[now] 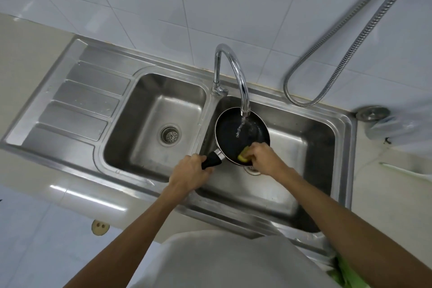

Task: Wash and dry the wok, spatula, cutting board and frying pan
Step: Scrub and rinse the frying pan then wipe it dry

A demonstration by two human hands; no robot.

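Observation:
A black frying pan (233,135) is held over the right sink basin (304,147), under the chrome tap (236,72). Water runs from the spout into the pan. My left hand (190,172) grips the pan's black handle (211,160). My right hand (264,155) presses a yellow sponge (243,156) against the pan's near inner edge. The wok, spatula and cutting board are not in view.
The left basin (145,124) has a round drain strainer (170,135), with a ribbed draining board (77,100) further left. A metal shower hose (350,49) hangs on the tiled wall. Clear plastic (402,128) lies on the counter at the right.

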